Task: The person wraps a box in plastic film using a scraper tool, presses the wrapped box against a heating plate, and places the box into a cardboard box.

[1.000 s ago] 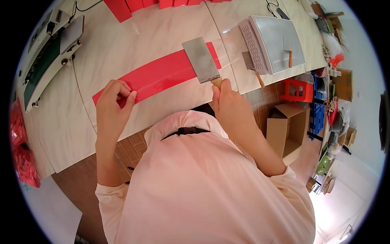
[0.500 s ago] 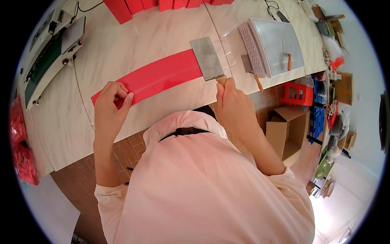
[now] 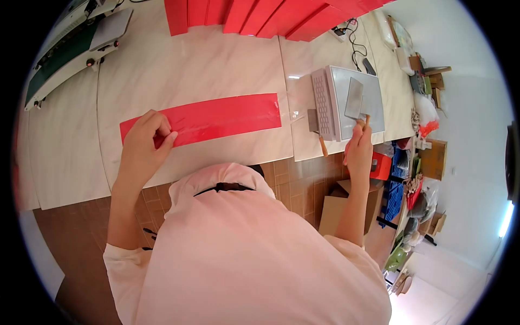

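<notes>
A glossy red strip [image 3: 227, 116] lies across the marbled table, its left end under my left hand [image 3: 143, 146]. The fingers of that hand are curled, with thumb and fingertips closed at the strip's near edge. Over on the right, my right hand [image 3: 357, 146] is closed round the handle of a flat metal scraper [image 3: 354, 97]. The scraper's broad blade is over the grey top of a box-like metal plate unit [image 3: 338, 130]. Beside my right fingers shows the orange handle [image 3: 368, 119] of another tool; its blade is hard to make out.
Several red panels [image 3: 260, 19] lie along the table's far side. A machine with a green belt [image 3: 59, 59] stands at the left. Another wooden-handled scraper [image 3: 323, 145] rests against the unit's left side. Below the table edge are a cardboard box [image 3: 336, 214] and a red stool [image 3: 381, 165].
My right hand has carried the scraper from the strip's right end to the plate unit, uncovering that end. My left hand stays on the strip. The view has shifted.
</notes>
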Action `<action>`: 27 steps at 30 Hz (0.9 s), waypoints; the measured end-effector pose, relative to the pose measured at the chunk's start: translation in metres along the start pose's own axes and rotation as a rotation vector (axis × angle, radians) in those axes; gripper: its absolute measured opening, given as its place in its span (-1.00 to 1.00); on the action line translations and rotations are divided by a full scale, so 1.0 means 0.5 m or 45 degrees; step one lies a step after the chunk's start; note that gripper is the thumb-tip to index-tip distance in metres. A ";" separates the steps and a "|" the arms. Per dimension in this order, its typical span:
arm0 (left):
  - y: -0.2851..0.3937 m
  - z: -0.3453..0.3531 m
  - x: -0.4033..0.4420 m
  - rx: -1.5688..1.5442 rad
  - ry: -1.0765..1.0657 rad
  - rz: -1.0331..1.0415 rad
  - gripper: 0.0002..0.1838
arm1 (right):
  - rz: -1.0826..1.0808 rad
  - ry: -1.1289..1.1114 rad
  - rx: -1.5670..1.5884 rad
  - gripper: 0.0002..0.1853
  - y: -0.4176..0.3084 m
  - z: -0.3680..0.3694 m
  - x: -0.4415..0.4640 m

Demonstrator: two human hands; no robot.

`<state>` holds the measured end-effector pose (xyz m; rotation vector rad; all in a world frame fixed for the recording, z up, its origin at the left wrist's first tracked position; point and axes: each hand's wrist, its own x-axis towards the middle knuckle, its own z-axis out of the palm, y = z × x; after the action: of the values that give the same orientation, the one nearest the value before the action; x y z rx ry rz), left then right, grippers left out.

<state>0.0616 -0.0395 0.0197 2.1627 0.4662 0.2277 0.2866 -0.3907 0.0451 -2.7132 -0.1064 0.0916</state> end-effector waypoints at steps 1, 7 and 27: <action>0.000 0.001 -0.001 -0.001 0.038 0.002 -0.78 | 0.096 -0.033 0.016 -0.68 0.021 0.005 0.041; -0.005 0.013 0.001 -0.006 0.058 0.001 -0.77 | 0.259 -0.035 0.445 -0.57 0.357 0.181 0.345; 0.013 -0.002 -0.030 0.121 0.173 -0.186 -0.78 | 0.244 0.109 -0.877 -0.50 0.616 0.169 0.543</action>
<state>0.0493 -0.0483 0.0256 2.2024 0.7228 0.2773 0.5685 -0.6120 -0.1723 -3.4041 0.1845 -0.0114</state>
